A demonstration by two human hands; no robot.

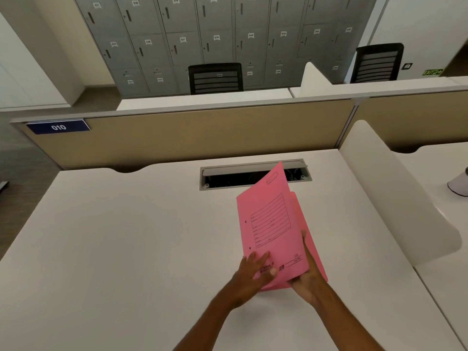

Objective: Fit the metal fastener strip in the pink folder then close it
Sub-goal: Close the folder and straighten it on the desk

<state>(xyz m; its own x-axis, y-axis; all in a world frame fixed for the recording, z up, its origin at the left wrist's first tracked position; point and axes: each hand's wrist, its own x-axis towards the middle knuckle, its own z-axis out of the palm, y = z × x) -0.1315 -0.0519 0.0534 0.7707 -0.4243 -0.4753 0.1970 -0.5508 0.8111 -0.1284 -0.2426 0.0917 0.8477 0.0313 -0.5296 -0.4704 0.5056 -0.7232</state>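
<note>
The pink folder (pixel 272 224) is held tilted above the white desk (pixel 126 236), its printed front cover facing me and standing slightly apart from the back cover on the right. My left hand (pixel 250 277) lies on the cover's lower left corner, thumb on the print. My right hand (pixel 307 282) grips the folder's bottom right edge, fingers between the two covers. Two small punched holes show along the cover's left edge. No metal fastener strip is visible.
An open cable tray slot (pixel 255 174) lies in the desk just behind the folder. A beige partition (pixel 190 133) with a blue "010" label bounds the far edge. A white side divider (pixel 395 193) stands to the right.
</note>
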